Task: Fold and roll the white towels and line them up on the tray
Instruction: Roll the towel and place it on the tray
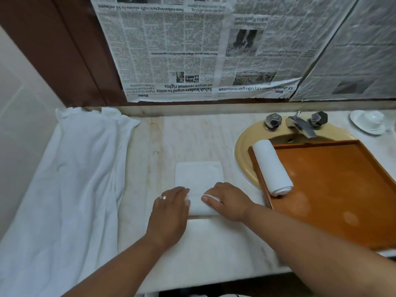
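Observation:
A folded white towel (199,174) lies flat on the marble counter, its near end turned into a roll (200,205). My left hand (171,207) rests on the roll's left end with curled fingers. My right hand (228,200) grips the roll's right end, thumb on top. A finished rolled white towel (272,167) lies along the left side of the orange-brown tray (342,189), which sits over the sink.
A large white cloth (70,179) covers the counter's left side. The yellow sink (244,151) with tap (300,124) sits behind the tray. A white cup and saucer (370,121) stand at the far right. Newspaper covers the wall behind.

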